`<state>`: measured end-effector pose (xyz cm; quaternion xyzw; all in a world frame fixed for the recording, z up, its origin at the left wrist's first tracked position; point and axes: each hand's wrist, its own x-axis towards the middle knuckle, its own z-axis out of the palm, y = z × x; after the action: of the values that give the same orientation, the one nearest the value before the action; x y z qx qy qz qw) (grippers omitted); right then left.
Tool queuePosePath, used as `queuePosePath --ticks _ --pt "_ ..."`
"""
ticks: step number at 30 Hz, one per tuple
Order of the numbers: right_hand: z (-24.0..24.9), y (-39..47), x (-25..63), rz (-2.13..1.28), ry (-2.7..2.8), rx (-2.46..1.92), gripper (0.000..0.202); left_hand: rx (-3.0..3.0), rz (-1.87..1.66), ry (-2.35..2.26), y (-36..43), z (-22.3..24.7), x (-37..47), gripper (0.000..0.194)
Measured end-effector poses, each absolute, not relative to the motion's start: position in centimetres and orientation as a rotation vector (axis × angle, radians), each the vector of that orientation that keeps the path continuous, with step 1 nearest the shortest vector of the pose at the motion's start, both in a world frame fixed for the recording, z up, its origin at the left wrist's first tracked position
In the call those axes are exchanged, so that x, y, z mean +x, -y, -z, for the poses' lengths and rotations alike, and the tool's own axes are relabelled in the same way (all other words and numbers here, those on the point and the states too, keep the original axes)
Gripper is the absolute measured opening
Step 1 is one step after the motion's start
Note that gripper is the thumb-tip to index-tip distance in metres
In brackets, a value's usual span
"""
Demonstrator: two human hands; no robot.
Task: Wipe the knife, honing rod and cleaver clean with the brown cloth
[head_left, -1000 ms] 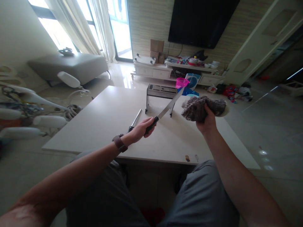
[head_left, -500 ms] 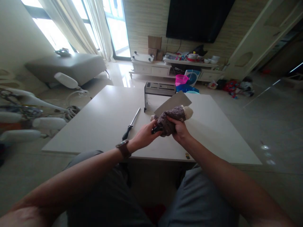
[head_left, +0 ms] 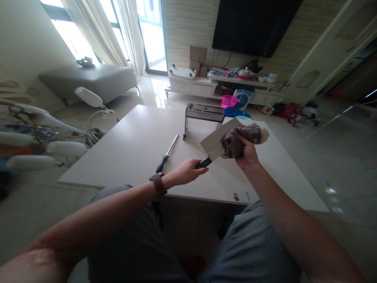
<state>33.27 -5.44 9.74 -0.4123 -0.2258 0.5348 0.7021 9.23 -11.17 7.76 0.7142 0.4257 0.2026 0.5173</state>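
Note:
My left hand grips the black handle of a cleaver, whose broad blade points up and to the right above the table. A bunched brown fuzzy cloth with a pale end is in my right hand, its fingers closed round it. The cloth lies against the right part of the blade and hides some of it. To the left, a honing steel with a black handle rests on the white table.
A knife block with a slotted top stands at the table's far side. Small stickers or scraps lie near the front edge. Beyond are a pink basket and a low cabinet. At left stands a lamp with several white shades.
The cloth has moved right along the blade, away from the handle, uncovering the left part of the cleaver. My right hand moved with it; the left keeps its hold. The view has shifted slightly.

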Motion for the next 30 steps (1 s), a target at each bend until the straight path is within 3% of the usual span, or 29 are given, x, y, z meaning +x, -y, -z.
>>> queuePosePath --ticks 12,19,26,30 --pt "-8.0 9.4 27.5 -1.347 0.624 -0.949 0.042 1.853 -0.578 -1.047 11.2 -6.7 9.8 0.025" --pt "-9.0 8.8 29.1 -1.307 0.836 -1.064 0.050 1.690 -0.487 -1.045 11.5 -7.2 10.0 0.025" --pt "-9.8 9.1 29.4 -1.225 0.818 -1.008 0.049 1.841 -0.585 -1.099 10.7 -8.1 9.2 0.026" --pt "-8.8 9.7 28.1 -1.340 0.682 -0.959 0.045 1.929 -0.593 -1.075 10.6 -7.5 9.2 0.024"
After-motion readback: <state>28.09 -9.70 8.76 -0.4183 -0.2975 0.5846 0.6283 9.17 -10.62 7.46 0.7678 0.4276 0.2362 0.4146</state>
